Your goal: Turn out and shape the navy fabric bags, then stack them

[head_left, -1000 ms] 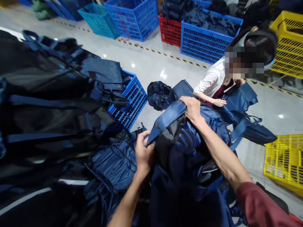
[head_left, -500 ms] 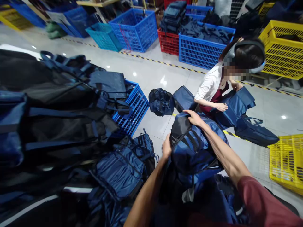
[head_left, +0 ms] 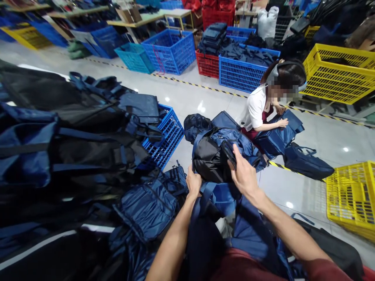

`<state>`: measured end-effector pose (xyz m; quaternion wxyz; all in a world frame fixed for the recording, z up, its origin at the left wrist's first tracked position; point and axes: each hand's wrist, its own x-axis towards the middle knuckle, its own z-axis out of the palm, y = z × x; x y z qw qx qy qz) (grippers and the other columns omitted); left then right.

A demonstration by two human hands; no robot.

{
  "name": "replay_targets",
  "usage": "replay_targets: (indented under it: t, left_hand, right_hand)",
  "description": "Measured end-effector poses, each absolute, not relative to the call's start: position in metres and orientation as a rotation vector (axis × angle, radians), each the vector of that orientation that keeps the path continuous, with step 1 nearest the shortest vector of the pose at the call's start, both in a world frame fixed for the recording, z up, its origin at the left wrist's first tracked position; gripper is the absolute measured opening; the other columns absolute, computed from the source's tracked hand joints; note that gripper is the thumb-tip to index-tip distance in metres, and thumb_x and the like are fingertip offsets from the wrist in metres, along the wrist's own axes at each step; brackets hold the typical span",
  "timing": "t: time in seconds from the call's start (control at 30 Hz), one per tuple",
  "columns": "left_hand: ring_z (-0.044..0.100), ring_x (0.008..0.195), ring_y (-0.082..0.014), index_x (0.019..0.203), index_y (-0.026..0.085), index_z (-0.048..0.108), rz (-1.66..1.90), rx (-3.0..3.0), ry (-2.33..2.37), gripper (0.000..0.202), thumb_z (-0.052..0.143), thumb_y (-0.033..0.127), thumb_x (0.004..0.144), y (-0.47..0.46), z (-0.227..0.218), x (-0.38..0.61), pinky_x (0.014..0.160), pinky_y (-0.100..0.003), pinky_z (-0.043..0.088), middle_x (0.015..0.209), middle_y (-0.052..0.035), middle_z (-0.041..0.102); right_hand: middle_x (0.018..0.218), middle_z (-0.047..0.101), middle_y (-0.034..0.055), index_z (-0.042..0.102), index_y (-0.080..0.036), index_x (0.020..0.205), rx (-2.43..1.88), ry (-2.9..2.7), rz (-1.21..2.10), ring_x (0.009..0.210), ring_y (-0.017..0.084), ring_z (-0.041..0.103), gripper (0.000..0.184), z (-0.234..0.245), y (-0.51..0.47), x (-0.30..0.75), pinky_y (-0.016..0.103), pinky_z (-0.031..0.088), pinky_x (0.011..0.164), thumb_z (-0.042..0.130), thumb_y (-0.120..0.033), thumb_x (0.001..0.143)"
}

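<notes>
I hold a dark blue and black backpack (head_left: 216, 154) up in front of me with both hands. My left hand (head_left: 193, 182) is closed on its lower left edge. My right hand (head_left: 243, 175) grips the black upper part from the right, fingers curled into the fabric. More blue fabric (head_left: 222, 199) hangs below my hands. A heap of blue and black backpacks (head_left: 88, 156) rises at my left.
A person in a white shirt (head_left: 256, 111) sits on the floor ahead, hands on a blue bag (head_left: 278, 136). A blue crate (head_left: 164, 134) stands left of centre, a yellow crate (head_left: 351, 195) at the right. Blue, red and yellow crates line the back.
The backpack has been pushed forward and away from me. My right hand moved from its top down to its right side. The camera tilted up, showing more of the room.
</notes>
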<state>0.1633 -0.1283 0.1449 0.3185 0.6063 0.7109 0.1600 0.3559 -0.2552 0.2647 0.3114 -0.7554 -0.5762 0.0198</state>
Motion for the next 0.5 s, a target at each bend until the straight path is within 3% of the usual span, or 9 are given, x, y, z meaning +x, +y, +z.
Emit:
replay_targets:
  t: [0.1, 0.17, 0.33, 0.5]
  left_hand:
    - [0.078, 0.107, -0.0360, 0.157, 0.015, 0.061, 0.356, 1.625, 1.890, 0.068, 0.050, 0.001, 0.091, -0.126, 0.143, 0.168, 0.090, -0.038, 0.051, 0.112, -0.0210, 0.082]
    - [0.077, 0.102, -0.0357, 0.157, 0.013, 0.061, 0.318, 1.636, 1.898, 0.067, 0.050, 0.001, 0.092, -0.125, 0.138, 0.172, 0.086, -0.037, 0.050, 0.105, -0.0205, 0.081]
    - [0.076, 0.096, -0.0300, 0.161, 0.015, 0.056, 0.246, 1.665, 1.879, 0.068, 0.049, 0.003, 0.094, -0.122, 0.118, 0.181, 0.082, -0.033, 0.049, 0.099, -0.0154, 0.080]
    - [0.076, 0.097, -0.0275, 0.163, 0.021, 0.054, 0.138, 1.679, 1.728, 0.068, 0.062, 0.014, 0.096, -0.113, 0.097, 0.200, 0.084, -0.031, 0.051, 0.100, -0.0106, 0.080]
  right_hand:
    - [0.118, 0.082, 0.0177, 0.057, -0.016, 0.159, -2.262, -1.484, 0.085, 0.104, 0.031, 0.081, 0.049, 0.266, -0.215, 0.411, 0.040, 0.061, 0.094, 0.045, -0.024, 0.112]
    - [0.107, 0.082, 0.0173, 0.061, -0.015, 0.152, -2.466, -1.406, 0.124, 0.095, 0.031, 0.080, 0.044, 0.258, -0.189, 0.447, 0.039, 0.058, 0.090, 0.043, -0.029, 0.114]
    - [0.120, 0.080, 0.0210, 0.058, -0.020, 0.153, -2.766, -1.261, 0.468, 0.108, 0.032, 0.078, 0.051, 0.173, -0.144, 0.509, 0.040, 0.053, 0.094, 0.030, -0.044, 0.118]
    - [0.132, 0.077, 0.0217, 0.047, -0.021, 0.162, -2.914, -1.166, 0.887, 0.123, 0.028, 0.076, 0.049, 0.087, -0.157, 0.511, 0.036, 0.053, 0.098, 0.031, -0.037, 0.118]
